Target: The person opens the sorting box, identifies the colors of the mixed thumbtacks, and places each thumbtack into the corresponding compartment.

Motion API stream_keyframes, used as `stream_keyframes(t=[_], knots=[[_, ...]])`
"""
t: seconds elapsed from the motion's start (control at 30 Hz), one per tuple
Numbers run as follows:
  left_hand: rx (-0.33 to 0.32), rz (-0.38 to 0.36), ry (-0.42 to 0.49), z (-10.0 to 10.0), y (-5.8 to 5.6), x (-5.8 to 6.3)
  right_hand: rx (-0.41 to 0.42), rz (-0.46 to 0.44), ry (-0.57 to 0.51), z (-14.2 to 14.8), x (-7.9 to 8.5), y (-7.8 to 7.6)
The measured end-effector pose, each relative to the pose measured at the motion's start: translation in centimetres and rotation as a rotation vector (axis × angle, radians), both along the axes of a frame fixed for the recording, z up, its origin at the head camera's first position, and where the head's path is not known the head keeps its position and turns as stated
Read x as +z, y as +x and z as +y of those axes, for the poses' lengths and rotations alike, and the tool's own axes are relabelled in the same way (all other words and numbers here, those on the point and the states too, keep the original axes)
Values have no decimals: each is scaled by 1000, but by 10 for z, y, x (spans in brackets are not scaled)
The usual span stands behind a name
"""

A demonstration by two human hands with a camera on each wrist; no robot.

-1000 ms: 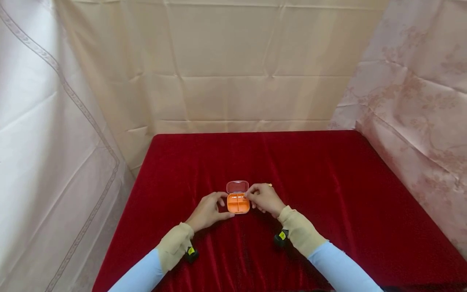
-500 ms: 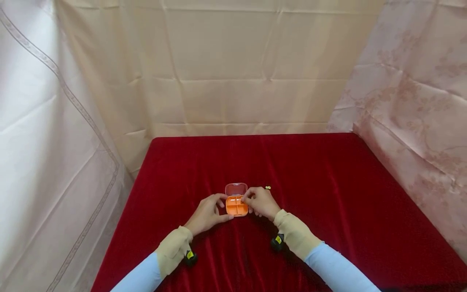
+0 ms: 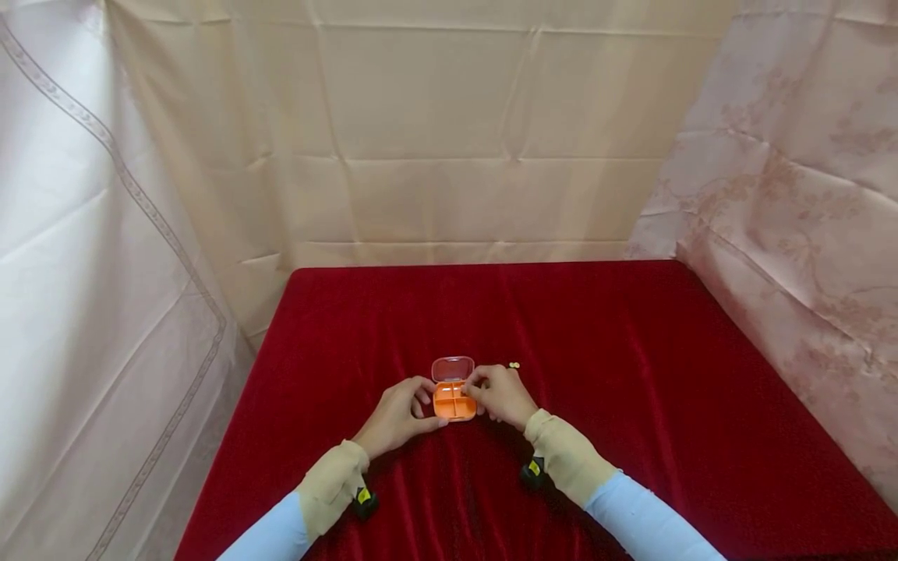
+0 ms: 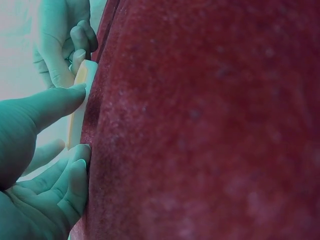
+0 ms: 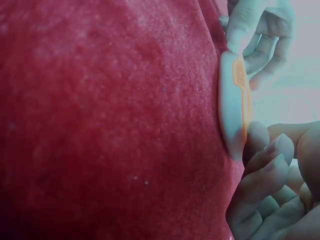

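1. Over the last second the right hand [image 3: 503,393] has eased slightly left, so the small yellow pieces [image 3: 514,365] just beyond its knuckles show more fully than before. That suggests the work is now centred on the upper right compartment.
2. The left hand [image 3: 400,417] has kept its place: partly closed, it holds the orange box [image 3: 444,409] at its left side, thumb at the lower corner and forefinger at the upper one. This seems to be the steadying hand.
3. The right hand is mostly curled, with thumb and forefinger close together over the upper right compartment; whether they pinch anything cannot be told.
4. The box rests on the red cloth [image 3: 603,351] at lower centre of the head view, its clear lid [image 3: 453,369] raised along the upper edge.
5. Of its four compartments, the lower two show bare orange floors. The upper left shows a pale glint, perhaps reflection; fingertips partly cover the upper right, so its contents cannot be made out.
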State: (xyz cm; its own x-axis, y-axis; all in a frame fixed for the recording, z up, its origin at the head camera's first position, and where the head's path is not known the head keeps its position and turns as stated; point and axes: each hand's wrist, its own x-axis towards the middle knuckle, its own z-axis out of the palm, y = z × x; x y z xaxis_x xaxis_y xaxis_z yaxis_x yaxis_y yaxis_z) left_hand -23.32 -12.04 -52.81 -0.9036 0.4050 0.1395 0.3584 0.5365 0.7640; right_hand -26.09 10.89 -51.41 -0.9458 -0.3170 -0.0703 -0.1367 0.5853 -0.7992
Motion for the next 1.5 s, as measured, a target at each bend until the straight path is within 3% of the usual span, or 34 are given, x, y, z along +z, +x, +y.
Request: stream_keyframes(t=[0.27, 0.43, 0.57, 0.77, 0.9, 1.1, 1.5], knots=[[-5, 11, 2, -1, 1, -3, 16, -79, -58, 12, 6, -4], [12, 22, -1, -2, -1, -3, -113, -99, -71, 48, 17, -22], [24, 12, -5, -3, -2, -3, -198, -90, -25, 73, 16, -38], [-22, 31, -11, -3, 0, -4, -100, -145, 36, 81, 7, -53], [-46, 60, -12, -1, 2, -3, -43, -97, 82, 73, 2, -56], [-47, 76, -19, 2, 2, -2, -54, -13, 146, 65, -1, -56], [-20, 89, -58, 5, 4, 2, -36, 32, 166, 66, 4, -51]])
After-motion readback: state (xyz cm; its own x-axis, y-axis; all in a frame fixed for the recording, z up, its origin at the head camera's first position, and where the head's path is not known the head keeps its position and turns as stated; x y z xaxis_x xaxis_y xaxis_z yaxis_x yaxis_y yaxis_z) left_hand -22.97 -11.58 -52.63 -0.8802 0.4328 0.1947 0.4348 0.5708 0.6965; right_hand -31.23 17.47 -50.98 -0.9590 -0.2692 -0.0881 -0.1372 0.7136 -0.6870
